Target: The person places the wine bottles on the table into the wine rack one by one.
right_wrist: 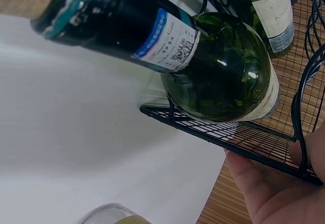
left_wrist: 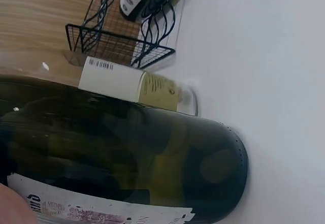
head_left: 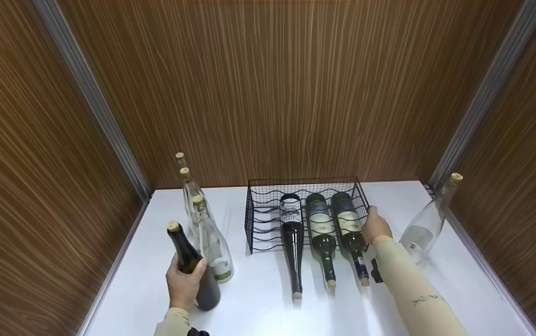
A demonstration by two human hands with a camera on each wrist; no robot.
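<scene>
My left hand (head_left: 184,282) grips a dark green wine bottle (head_left: 208,289) around its body, corked end up. The left wrist view shows the bottle's white label and its base (left_wrist: 218,173) close over the white table. My right hand (head_left: 376,225) holds the right end of a black wire wine rack (head_left: 303,178), with thumb and fingers on either side of the mesh panel in the right wrist view. Lying in the rack, necks toward me, are a dark bottle (head_left: 292,247) and two green bottles, one in the middle (head_left: 325,245) and one rightmost (head_left: 353,240).
Clear corked bottles stand on the left: a near one (head_left: 214,249), one behind it (head_left: 191,193), and a farthest one (head_left: 180,159). Another clear bottle (head_left: 426,226) stands right of my right arm. Wood-patterned panels (head_left: 268,93) enclose the white table (head_left: 258,303).
</scene>
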